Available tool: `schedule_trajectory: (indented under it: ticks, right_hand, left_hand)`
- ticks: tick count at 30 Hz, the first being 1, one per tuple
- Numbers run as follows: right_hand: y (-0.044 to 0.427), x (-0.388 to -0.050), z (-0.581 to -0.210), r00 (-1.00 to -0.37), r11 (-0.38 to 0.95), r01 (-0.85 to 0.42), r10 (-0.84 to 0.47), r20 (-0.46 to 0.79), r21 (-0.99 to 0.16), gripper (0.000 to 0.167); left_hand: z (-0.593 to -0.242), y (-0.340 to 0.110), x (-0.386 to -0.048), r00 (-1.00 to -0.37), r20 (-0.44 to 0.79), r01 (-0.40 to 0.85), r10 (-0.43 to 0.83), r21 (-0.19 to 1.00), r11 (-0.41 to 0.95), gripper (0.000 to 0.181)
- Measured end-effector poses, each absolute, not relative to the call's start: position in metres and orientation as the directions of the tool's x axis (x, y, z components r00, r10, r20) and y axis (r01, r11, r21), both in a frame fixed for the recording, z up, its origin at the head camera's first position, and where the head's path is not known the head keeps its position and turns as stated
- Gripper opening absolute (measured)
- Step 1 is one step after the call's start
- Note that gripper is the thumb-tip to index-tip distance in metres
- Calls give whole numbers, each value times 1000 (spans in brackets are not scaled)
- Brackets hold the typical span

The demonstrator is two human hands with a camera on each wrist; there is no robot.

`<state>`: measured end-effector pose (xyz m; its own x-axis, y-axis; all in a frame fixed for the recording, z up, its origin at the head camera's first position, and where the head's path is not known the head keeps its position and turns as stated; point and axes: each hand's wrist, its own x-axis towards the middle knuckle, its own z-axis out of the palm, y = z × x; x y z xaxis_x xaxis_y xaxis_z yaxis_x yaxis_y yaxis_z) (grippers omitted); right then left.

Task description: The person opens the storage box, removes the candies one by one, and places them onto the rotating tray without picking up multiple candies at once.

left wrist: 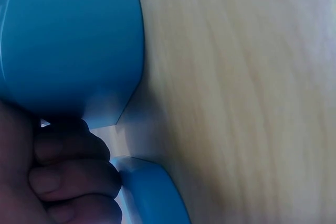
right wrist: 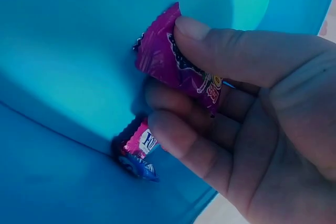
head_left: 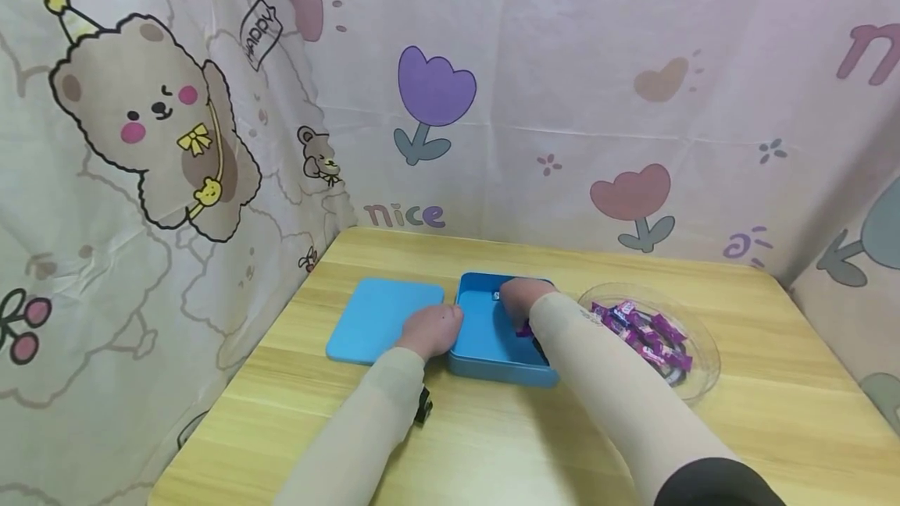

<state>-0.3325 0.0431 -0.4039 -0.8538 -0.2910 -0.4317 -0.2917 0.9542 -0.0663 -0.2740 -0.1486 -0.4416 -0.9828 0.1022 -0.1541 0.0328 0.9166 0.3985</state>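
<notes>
Printed cloth (head_left: pixel 506 178): hangs behind everything, from 9 through 12 to 3 o'clock, with a bear at its 10 o'clock.
Worktop (head_left: pixel 464 451): pale wood grain, beneath all the things.
Blue lid (head_left: pixel 380 311): lies flat at 9 o'clock of the box.
Left hand (head_left: pixel 430 331): at the box's 9 o'clock wall, just beside the lid, fingers curled together, thumb at the rim, holding the box.
Blue box (head_left: pixel 485 326): open-topped, mid-worktop.
Wrapped sweets in the box: one pink (right wrist: pixel 137 139) and one blue (right wrist: pixel 137 167), side by side near its 12 o'clock wall.
Right hand (head_left: pixel 523 299): over the box's 1 o'clock part, thumb and fingers clamped on a purple sweet (right wrist: pixel 160 59), held above the box floor.
Clear round dish (head_left: pixel 708 365): at 3 o'clock of the box, bearing a loose heap of purple-wrapped sweets (head_left: pixel 668 328).
</notes>
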Motion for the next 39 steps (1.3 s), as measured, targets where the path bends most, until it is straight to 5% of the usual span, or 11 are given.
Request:
schedule_trajectory:
  ticks: [9,20,33,39]
  right_hand:
    - [51,-326,-396,-866,963,-207,-264,-426,-175,14]
    - [68,-340,-385,-824,846,-419,-507,-254,-330,8]
    - [139,-320,-350,-815,762,-535,-579,-13,-366,9]
    - [175,-300,-357,-844,779,-495,-537,-1,-384,12]
  left_hand:
    - [-441,-145,-272,-981,-163,28,106,418,908,53]
    - [-447,-141,-272,-980,-164,33,112,421,906,52]
    - [-438,-148,-272,-978,-182,10,99,433,901,52]
    - [-439,-149,-273,-978,-185,12,100,422,907,52]
